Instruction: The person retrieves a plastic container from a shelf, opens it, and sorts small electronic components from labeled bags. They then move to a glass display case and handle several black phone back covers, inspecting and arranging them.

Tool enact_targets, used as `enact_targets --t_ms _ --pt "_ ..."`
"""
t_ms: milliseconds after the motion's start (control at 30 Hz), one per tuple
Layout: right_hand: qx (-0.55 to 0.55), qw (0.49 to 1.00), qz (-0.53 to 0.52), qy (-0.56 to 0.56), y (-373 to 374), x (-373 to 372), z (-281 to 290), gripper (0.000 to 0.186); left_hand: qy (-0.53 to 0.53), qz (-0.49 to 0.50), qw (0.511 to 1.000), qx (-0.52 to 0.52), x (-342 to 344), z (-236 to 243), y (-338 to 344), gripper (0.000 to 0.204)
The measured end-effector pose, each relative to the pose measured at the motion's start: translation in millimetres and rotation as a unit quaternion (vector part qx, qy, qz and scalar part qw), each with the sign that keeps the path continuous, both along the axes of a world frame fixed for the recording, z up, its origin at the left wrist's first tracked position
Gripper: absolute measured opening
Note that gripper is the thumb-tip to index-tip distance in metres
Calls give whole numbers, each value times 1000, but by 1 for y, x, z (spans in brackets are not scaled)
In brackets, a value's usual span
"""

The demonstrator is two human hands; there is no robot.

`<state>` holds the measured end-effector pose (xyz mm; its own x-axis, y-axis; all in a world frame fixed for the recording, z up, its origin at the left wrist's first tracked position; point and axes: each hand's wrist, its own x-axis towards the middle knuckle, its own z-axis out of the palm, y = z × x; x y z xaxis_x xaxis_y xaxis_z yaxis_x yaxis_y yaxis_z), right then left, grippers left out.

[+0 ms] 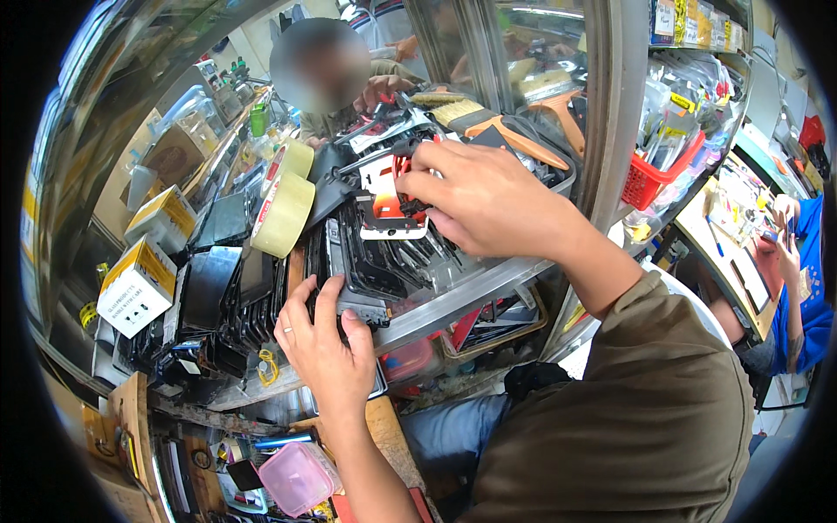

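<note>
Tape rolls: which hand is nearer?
Left. The left hand grips black phone frames just below and right of the tape rolls. The right hand is farther right, fingers on a white-framed phone part in the bin.

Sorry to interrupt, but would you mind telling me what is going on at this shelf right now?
A person is sorting through a crowded metal shelf of phone parts. The right hand grips a white phone frame with an orange patch among upright black frames. The left hand holds the front edge of a black phone frame in the row. Two rolls of pale yellow tape sit just left of them. Another person in a blue shirt works nearby.
</note>
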<state>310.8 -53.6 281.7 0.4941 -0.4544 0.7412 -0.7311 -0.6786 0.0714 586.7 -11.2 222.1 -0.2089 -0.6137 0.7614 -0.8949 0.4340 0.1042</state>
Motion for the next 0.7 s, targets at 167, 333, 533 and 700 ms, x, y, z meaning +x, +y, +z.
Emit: enact_targets --t_ms 167,333,533,700 --pt "-38 996 41 -76 -8 -8 28 36 14 8 999 -48 -1 -14 -6 42" --pt "-55 991 -12 -126 -19 -9 41 35 25 10 998 -55 -6 -13 -6 41" --pt "-88 992 -50 -73 -30 4 35 35 -11 2 992 -123 -31 20 1 52" --pt "-165 974 -41 -148 -31 6 38 29 -118 -91 989 14 -59 47 -25 45"
